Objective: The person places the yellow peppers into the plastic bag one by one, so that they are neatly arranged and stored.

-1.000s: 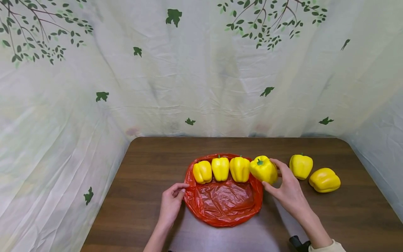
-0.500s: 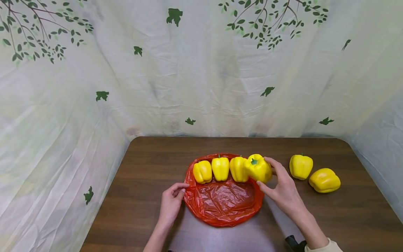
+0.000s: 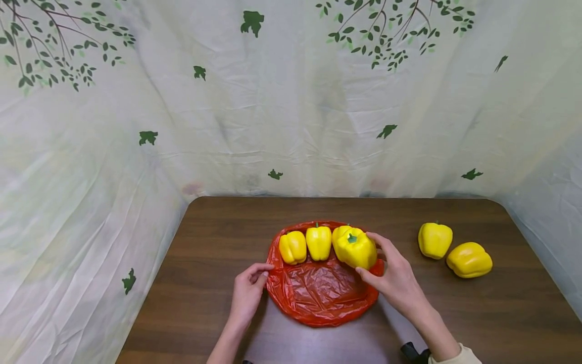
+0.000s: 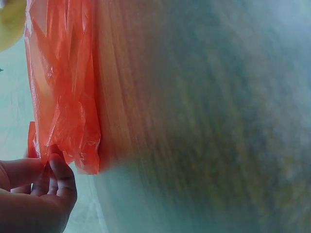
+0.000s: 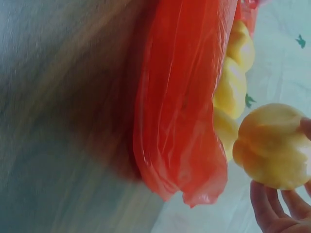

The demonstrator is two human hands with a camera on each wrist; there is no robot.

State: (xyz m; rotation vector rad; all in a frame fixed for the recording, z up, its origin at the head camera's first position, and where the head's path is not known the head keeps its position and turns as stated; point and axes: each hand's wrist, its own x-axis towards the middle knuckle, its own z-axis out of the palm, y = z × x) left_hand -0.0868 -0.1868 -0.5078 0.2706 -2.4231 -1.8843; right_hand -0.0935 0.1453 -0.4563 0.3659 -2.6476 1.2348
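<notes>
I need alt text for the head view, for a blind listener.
A right hand holds a yellow bell pepper over an open red plastic bag whose rim the left hand pinches. Three peppers sit inside; two more lie on the table to the right.

Those chunky, glossy bell peppers (image 3: 293, 247) are all bright yellow, and the nearest one (image 3: 361, 253) has a green stem (image 3: 352, 238). The crinkly, thin plastic bag (image 3: 327, 296) is solid deep red from above, but more of a see-through orange-red in the wrist views. Worktop (image 3: 218, 232) is dark brown with streaky wood grain. The draped cloth backdrop (image 3: 291, 111) is off-white with faint greenish and pinkish blotches, printed with dark green leaves (image 3: 251, 23) and brown leafy branches (image 3: 407, 20). Oh, and the fabric sleeve (image 3: 456, 355) is cream.
</notes>
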